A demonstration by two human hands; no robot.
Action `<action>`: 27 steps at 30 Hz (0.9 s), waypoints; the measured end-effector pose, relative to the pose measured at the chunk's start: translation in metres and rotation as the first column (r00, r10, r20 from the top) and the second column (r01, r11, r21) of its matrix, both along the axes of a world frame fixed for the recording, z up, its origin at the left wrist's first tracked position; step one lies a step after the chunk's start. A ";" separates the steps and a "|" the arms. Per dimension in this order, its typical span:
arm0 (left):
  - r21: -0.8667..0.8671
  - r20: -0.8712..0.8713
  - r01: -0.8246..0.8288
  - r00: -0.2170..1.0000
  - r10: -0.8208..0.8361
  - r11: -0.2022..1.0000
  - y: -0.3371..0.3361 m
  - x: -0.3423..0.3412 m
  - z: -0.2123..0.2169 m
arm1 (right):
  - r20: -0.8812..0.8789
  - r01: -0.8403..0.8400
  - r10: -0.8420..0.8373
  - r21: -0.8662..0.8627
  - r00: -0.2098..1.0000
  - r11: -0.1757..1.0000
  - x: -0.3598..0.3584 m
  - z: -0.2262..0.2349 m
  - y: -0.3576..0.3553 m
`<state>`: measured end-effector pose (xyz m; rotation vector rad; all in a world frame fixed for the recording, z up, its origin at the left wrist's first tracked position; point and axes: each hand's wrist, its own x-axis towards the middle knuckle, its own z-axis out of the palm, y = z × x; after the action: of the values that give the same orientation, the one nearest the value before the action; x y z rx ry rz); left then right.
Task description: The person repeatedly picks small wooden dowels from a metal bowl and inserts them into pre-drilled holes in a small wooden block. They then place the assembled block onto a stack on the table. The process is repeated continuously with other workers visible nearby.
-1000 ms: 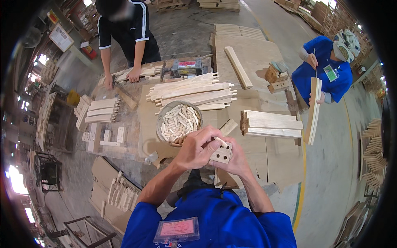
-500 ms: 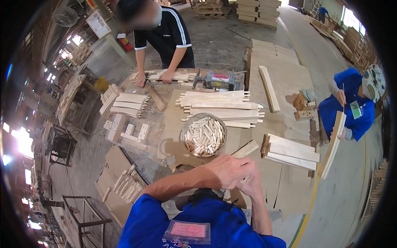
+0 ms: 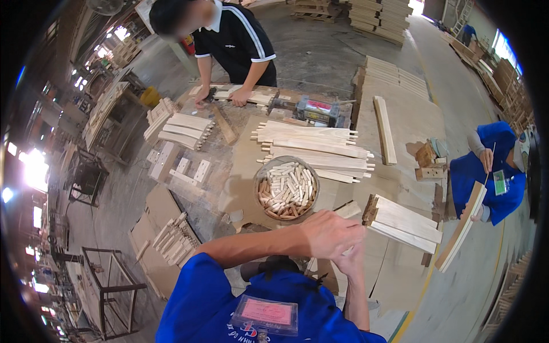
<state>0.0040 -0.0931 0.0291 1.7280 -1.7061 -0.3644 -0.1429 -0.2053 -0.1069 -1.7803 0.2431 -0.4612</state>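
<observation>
Your left hand [image 3: 327, 233] lies curled over your right hand [image 3: 350, 262] just below the bowl of dowels [image 3: 286, 188] — whether either pinches anything, I cannot tell.

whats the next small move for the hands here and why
Probably reach the left hand forward to the bowl of dowels for another peg. Both hands are clasped together just below the bowl, the right hand under the left, and what they hold is hidden. The bowl sits right ahead of them, full of short pegs.
</observation>
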 end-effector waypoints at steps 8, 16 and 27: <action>0.236 -0.413 -0.711 0.543 0.731 0.662 0.071 0.130 -0.073 | -0.083 0.034 -0.007 0.325 0.997 0.945 -0.001 0.020 0.002; 0.452 0.243 -0.578 0.813 0.530 0.680 0.029 0.104 -0.148 | -0.118 0.037 -0.002 0.292 0.993 0.956 0.014 0.031 0.012; 0.132 -0.364 -0.517 0.769 0.526 0.846 0.060 0.081 -0.095 | -0.103 -0.001 0.018 0.153 0.994 0.988 0.018 0.030 0.029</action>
<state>0.0855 -0.0335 -0.0662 1.9094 -0.8886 -0.4315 -0.1249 -0.1762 -0.0771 -1.6559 0.3346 -0.3338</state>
